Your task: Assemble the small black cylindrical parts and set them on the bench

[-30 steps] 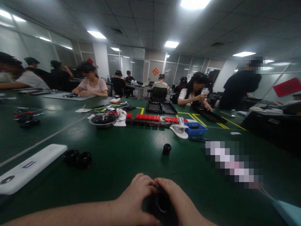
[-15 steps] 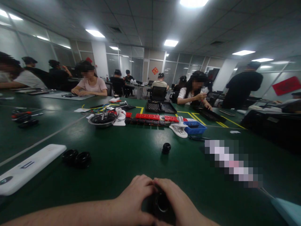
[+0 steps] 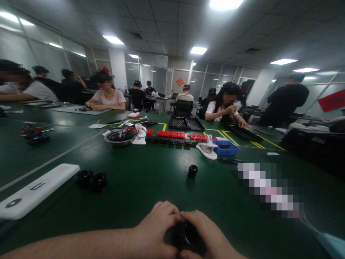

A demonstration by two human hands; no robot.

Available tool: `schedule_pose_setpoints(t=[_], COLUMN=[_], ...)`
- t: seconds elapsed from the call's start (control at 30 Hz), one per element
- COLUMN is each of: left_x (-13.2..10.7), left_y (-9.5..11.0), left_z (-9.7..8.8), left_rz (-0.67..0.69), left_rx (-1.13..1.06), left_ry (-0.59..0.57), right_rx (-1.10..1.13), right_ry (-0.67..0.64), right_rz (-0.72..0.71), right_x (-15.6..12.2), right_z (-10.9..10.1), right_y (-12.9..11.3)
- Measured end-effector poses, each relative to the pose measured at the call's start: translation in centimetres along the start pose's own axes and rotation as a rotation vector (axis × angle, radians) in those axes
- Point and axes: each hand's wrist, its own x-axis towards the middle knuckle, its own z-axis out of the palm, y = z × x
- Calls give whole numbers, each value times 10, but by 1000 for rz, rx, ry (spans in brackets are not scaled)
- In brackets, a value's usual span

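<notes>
Low in the middle of the view, my left hand (image 3: 159, 228) and my right hand (image 3: 206, 233) are curled around a glossy black ring-shaped part (image 3: 185, 235) with a round opening. Their fingertips nearly meet at its far side, and my hands hide much of it. Beyond them on the green table stands a small black round part (image 3: 192, 171) with a ridged rim. To the left, two similar black ring-shaped parts (image 3: 91, 180) lie side by side, touching or nearly so.
A long white device (image 3: 40, 190) lies at left. Farther back are a metal bowl (image 3: 120, 140) with cables, a row of red blocks (image 3: 171, 134), a white clip (image 3: 207, 147) and a blue bin (image 3: 226, 148). Several people sit around; one works with a black tray (image 3: 245, 135) across the table.
The whole scene has shifted slightly right in the view. Both hands stay around the black ring-shaped part, with only a slight change in finger position.
</notes>
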Motion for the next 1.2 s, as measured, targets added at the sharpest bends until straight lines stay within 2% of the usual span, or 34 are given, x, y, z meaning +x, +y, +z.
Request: schedule_pose_setpoints(t=[0.27,0.37,0.47,0.6,0.67,0.83,1.07,1.2], left_x=[0,0,0,-1,-1,-3,-3,-1], left_y=[1,1,2,3,3,2,0,2], left_z=[1,0,-2,0,0,-2,0,-1], left_rz=[-37,-6,14,6,4,14,27,4], left_rx=[26,16,30,45,46,37,-24,-12], left_ry=[20,12,-7,2,-1,-3,26,12], right_rx=[57,34,-8,46,58,-36,-69,-25], right_ry=[-42,-67,-30,39,21,-86,71,124], right_rz=[-135,-73,-33,-186,-215,-145,-51,-99], right_x=[2,5,4,4,5,7,-1,-3], right_z=[-2,-2,-1,-4,-5,-2,2,0], right_y=[-2,-3,-1,-2,-3,1,8,3])
